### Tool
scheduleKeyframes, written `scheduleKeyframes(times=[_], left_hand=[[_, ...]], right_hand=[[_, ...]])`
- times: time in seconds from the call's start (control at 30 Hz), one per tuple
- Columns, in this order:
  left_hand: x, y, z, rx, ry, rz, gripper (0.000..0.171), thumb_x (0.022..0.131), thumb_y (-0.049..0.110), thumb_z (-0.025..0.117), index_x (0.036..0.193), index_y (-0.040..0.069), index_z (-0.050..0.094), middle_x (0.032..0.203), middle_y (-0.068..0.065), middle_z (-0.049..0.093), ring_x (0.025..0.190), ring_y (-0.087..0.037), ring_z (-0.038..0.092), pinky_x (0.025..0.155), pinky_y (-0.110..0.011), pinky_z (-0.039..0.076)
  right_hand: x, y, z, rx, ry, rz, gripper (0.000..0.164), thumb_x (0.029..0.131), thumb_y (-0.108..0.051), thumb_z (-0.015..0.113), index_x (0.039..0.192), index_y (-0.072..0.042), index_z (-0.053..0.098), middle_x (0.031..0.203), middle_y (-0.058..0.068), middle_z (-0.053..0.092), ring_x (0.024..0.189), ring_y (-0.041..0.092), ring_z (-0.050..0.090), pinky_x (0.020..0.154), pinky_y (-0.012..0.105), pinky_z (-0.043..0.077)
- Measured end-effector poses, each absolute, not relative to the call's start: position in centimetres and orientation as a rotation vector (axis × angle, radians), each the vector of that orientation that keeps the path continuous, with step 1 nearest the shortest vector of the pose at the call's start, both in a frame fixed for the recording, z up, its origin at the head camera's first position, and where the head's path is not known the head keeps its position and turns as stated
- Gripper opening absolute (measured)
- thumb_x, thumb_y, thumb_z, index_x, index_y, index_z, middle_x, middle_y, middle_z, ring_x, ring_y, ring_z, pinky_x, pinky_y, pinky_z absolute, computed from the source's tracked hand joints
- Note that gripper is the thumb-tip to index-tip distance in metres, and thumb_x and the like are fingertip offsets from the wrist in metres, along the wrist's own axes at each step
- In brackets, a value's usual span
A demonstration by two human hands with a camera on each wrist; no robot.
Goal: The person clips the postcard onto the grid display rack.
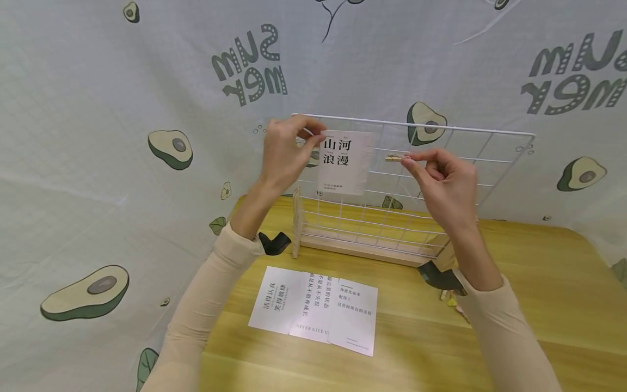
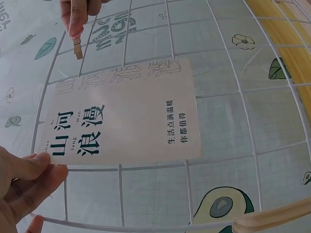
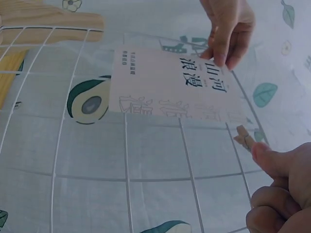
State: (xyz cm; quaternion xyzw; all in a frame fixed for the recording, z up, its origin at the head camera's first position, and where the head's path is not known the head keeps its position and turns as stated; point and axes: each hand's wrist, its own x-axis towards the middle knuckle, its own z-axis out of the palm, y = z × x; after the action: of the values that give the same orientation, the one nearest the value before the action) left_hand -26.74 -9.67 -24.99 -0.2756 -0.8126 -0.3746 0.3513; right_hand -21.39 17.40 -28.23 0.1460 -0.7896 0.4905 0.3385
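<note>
My left hand (image 1: 288,147) pinches the upper left corner of a white card (image 1: 345,177) printed with dark Chinese characters. The card hangs upright before the white wire grid (image 1: 406,198); whether it touches the wires I cannot tell. My right hand (image 1: 443,182) pinches a small wooden clothespin (image 1: 393,158) between thumb and forefinger, to the right of the card. In the right wrist view the clothespin (image 3: 244,137) points toward the card's edge, a short gap apart. The left wrist view shows the card (image 2: 131,116) whole, with its corner between thumb and fingers.
The grid stands in a wooden base (image 1: 362,250) on a yellow wood-grain table (image 1: 416,337). Several printed cards (image 1: 352,321) lie in an overlapping row in front of it. Small clips (image 1: 448,297) lie partly behind my right forearm. An avocado-print cloth (image 1: 88,190) hangs behind.
</note>
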Motion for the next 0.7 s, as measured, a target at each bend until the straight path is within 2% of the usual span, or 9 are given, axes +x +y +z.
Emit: scheduleKeyframes(times=[0.13,0.5,0.7], left_hand=[[-27.0,-9.6,-25.1,-0.724,-2.083,-0.955,0.010,0.093,0.008,0.077,0.101,0.003,0.077,0.095,-0.011,0.080,0.081,-0.023,0.076,0.092,-0.036,0.033],[-27.3,-9.3,-25.0,-0.722,-2.058,-0.931,0.011,0.093,0.010,0.076,0.103,0.004,0.078,0.096,-0.010,0.080,0.082,-0.021,0.075,0.092,-0.035,0.030],[-27.4,-8.9,-25.1,-0.712,-2.036,-0.909,0.011,0.093,0.011,0.077,0.102,0.005,0.078,0.096,-0.009,0.080,0.081,-0.019,0.075,0.092,-0.034,0.029]], right_hand=[[-21.9,16.9,-28.1,0.376,-2.027,1.282,0.015,0.091,-0.007,0.078,0.101,0.005,0.078,0.054,-0.008,0.032,0.051,0.007,0.021,0.052,0.024,0.016],[-22.9,16.0,-27.5,0.249,-2.070,1.366,0.021,0.092,-0.014,0.078,0.102,0.003,0.078,0.053,-0.009,0.035,0.052,0.008,0.021,0.055,0.024,0.020],[-23.1,15.6,-27.4,0.225,-2.054,1.445,0.024,0.091,-0.016,0.080,0.102,0.006,0.078,0.051,-0.007,0.030,0.052,0.010,0.018,0.058,0.026,0.021]])
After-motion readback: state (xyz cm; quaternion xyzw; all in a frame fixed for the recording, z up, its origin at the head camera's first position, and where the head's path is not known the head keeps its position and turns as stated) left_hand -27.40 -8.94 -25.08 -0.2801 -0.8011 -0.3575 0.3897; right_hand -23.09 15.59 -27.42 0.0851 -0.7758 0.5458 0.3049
